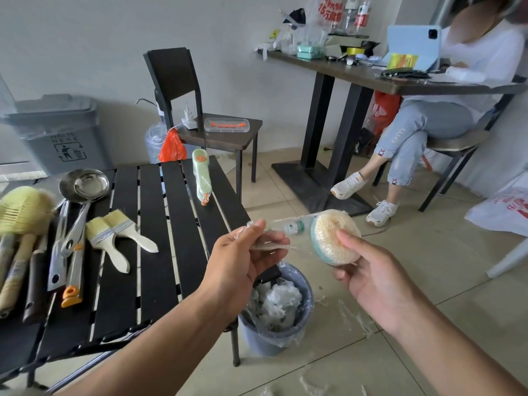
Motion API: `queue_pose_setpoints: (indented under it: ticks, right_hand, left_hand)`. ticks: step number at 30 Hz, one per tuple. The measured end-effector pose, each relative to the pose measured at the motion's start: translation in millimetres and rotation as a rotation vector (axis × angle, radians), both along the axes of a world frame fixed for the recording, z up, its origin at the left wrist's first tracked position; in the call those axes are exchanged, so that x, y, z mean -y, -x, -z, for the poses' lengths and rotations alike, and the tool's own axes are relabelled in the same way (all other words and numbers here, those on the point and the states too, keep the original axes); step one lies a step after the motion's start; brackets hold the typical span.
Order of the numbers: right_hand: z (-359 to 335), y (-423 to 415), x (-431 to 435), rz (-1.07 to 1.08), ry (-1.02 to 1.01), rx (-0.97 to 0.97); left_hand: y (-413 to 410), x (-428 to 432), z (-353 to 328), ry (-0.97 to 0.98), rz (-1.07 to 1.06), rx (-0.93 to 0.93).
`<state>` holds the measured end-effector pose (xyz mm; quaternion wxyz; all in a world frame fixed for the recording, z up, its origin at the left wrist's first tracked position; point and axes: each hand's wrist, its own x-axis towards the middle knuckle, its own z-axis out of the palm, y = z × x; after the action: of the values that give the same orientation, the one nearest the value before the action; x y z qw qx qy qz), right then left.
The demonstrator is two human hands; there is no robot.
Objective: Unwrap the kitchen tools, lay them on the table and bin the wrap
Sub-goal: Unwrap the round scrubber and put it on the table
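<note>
My right hand (371,278) grips a round cream scrubber sponge (331,235) with a teal edge, held above the floor right of the black slatted table (160,252). My left hand (245,258) pinches a strip of clear plastic wrap (285,224) that stretches across to the sponge. Below both hands stands a small grey bin (274,332) stuffed with crumpled wrap. On the table lie two wooden pastry brushes (114,232), steel ladles (83,187), a yellow bottle brush (23,210) and a green tool still in wrap (201,175).
A large grey waste bin (57,132) stands behind the table at the left. A dark chair (200,124) carries a clear box. A person sits at a cluttered desk (371,72) at the right. Scraps of wrap (354,315) litter the tiled floor.
</note>
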<state>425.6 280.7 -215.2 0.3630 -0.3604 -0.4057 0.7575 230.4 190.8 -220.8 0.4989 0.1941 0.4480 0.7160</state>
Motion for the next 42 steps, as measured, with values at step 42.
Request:
queue_pose_setpoints:
  ticks: [42]
  right_hand:
    - [-16.1,-15.7,7.6,-0.53,-0.249,0.151]
  left_hand:
    - [11.9,5.8,1.4,0.058,0.05,-0.452]
